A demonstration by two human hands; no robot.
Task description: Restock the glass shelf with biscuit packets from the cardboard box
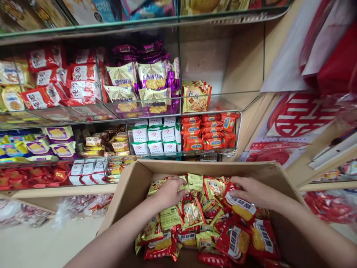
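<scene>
An open cardboard box in front of me holds a jumble of small wrapped snack packets. Some are yellow-and-red walnut-cookie-like packets; others are mostly red with a white label. My left hand reaches into the box's left half, fingers curled down among the yellow packets, and what lies under them is hidden. On the right, my right hand has its thumb and fingers closed on a red snack packet resting on the pile.
Behind the box rise glass-fronted shelves with red packets, purple-and-cream cookie packets, a short row of yellow-and-red packets, white-and-green packets and orange-red packets. Red decorations hang at the right. Plastic-wrapped goods lie under the lowest shelf.
</scene>
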